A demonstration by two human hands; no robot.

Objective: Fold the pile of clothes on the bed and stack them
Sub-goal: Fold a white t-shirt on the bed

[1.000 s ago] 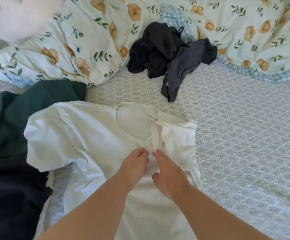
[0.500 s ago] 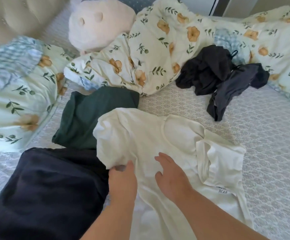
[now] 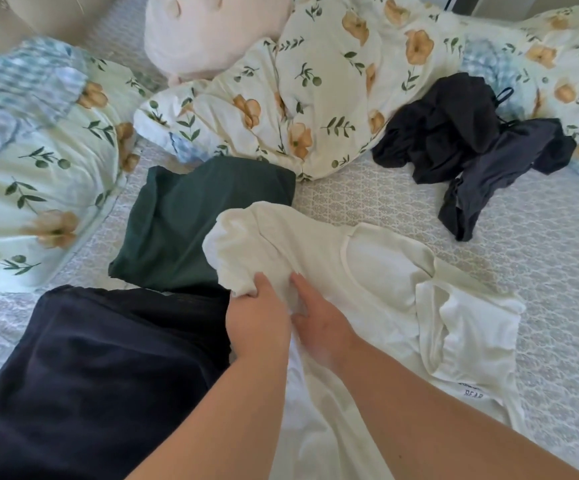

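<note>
Where fingers (image 3: 264,284) curl, white shirt (image 3: 378,271) bunched.

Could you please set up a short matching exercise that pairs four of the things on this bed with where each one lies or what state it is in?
Things:
1. white cotton T-shirt
2. dark green folded garment
3. crumpled black and grey clothes
4. pale pink plush toy

Places or states:
A. unfolded heap at the far right, against the floral duvet
B. at the head of the bed, behind the duvet
C. spread out, its left sleeve gripped by the left hand
D. folded flat, beyond the navy garment

Pairs: 1-C, 2-D, 3-A, 4-B
</note>
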